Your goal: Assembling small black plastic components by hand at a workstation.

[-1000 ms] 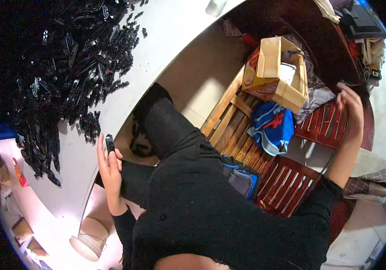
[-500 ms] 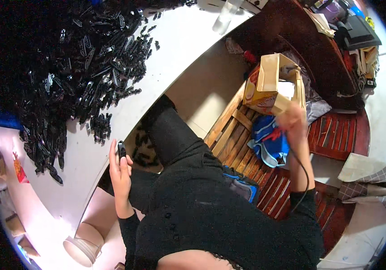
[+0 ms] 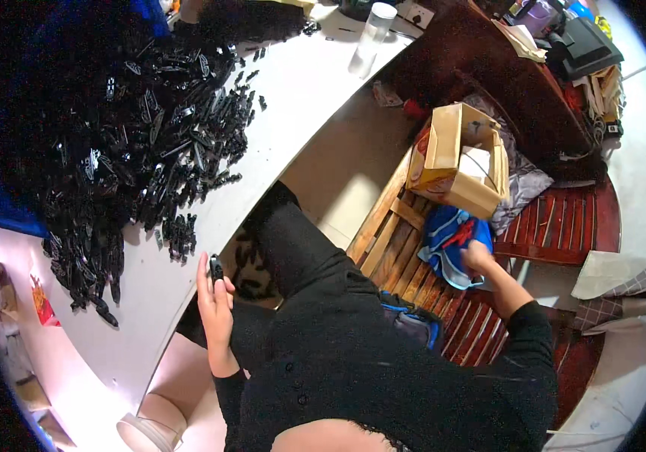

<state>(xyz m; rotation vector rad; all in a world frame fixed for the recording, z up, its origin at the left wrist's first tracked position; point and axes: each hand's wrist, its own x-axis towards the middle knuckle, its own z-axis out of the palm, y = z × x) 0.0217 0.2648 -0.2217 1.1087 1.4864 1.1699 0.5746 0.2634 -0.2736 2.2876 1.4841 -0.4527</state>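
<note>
A small, elongated black plastic piece [image 3: 217,265], possibly a hair clip, is held upright between the thumb and fingers of my left hand [image 3: 215,313], just off the table's edge. My right hand [image 3: 479,260] reaches to the blue bag [image 3: 443,260] on the slatted seat, its fingers curled at the bag's right side beside a red item [image 3: 459,233] lying on it. What those fingers hold, if anything, is hidden. A big heap of similar glossy black pieces [image 3: 150,143] spreads over the white table [image 3: 285,98] to the left.
An open cardboard box [image 3: 443,139] stands on the slatted seat [image 3: 394,233] beyond the blue bag. A clear cylindrical container [image 3: 372,41] stands at the table's far edge. Lower left, a pale bucket [image 3: 142,433] sits below the table. Checked cloth [image 3: 628,294] lies at the right.
My right hand has come down from beside the box to the blue bag. The dark cord trailing from it no longer shows. My left hand still holds the black piece.
</note>
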